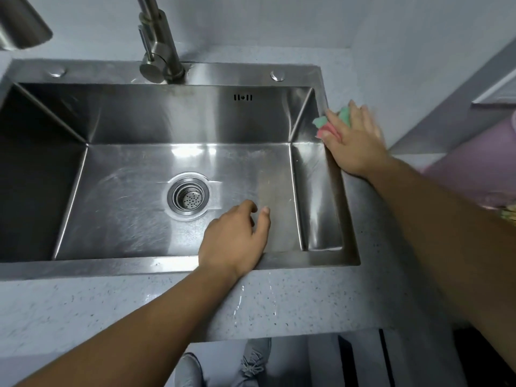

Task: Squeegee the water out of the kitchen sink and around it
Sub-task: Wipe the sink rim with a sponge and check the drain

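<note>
Head view of a stainless-steel sink [178, 118] set in a speckled grey countertop [83, 308]. The left hand [234, 241] reaches forward from the lower left over the near rim, the wrist crossing the front flange and the palm facing down above the basin floor. Its fingers are loosely curled and slightly parted, holding nothing; whether the fingertips touch the steel cannot be told. The right hand [354, 141] extends from the lower right along the right rim of the sink, near the far right corner. It lies flat and pressed down on a green and pink sponge [325, 125], fingers spread over it, with the sponge's left edge showing beyond the fingers at the inner edge of the rim.

The drain strainer [188, 198] sits in the middle of the basin floor, just left of the left hand and apart from it. A raised step runs along the right side of the basin below the right hand. The faucet [160, 43] rises from the back ledge. Thin streaks of water [269, 291] lie on the countertop in front of the sink, between the two forearms. The basin floor left of the drain is open.
</note>
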